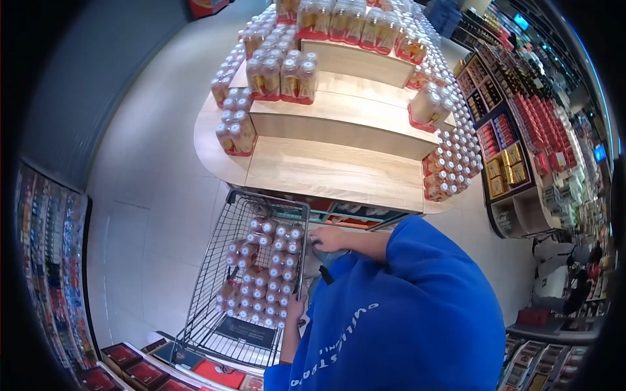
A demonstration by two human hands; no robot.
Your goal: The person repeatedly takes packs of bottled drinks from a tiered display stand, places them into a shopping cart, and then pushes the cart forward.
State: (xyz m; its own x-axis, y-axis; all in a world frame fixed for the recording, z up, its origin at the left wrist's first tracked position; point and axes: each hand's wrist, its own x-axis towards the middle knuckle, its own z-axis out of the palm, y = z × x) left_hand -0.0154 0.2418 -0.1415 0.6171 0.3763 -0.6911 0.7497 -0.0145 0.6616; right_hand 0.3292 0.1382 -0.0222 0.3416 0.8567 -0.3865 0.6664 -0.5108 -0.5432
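Observation:
A metal shopping cart [207, 277] stands in front of me, holding several shrink-wrapped packs of bottles [267, 283] with pale caps and pinkish-brown contents. My left hand [295, 309] is closed around the cart's near side rail, low in the view. Higher up, my right hand [330, 239] is beside the same rail, its fingers curled at the cart's edge; their exact contact is partly hidden. Beyond the cart rises a tiered wooden display stand [339, 166], with similar bottle packs [282, 75] on its upper steps and sides.
Red boxes [145, 373] lie on a low display at the bottom left. A stocked rack [55, 260] lines the left side. At the right are goods shelves [502, 150] and a person in light clothing [551, 277]. Pale tiled floor [153, 137] runs left of the stand.

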